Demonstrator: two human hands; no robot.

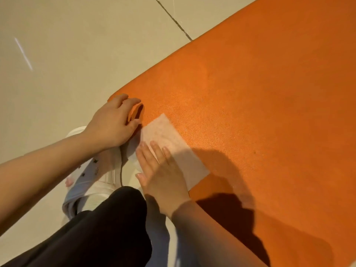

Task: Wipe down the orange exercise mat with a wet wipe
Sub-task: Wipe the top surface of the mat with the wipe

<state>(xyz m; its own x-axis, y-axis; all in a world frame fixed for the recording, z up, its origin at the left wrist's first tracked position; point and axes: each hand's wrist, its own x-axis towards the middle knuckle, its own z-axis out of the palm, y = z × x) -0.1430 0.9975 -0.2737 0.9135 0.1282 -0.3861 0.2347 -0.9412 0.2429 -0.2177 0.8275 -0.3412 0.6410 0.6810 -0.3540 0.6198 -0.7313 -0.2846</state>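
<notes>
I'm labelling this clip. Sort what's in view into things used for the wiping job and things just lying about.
Part of the job:
orange mat
wet wipe, spread flat on the mat
right hand, fingers straight, pressing the wipe
left hand, gripping the mat's corner

Just there:
white slipper
tiled floor

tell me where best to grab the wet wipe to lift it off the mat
Pinch the far corner of the wet wipe, coming from above on the mat side. It lies flat and spread out, the right hand presses its near end, and the left hand crowds the left edge.
</notes>
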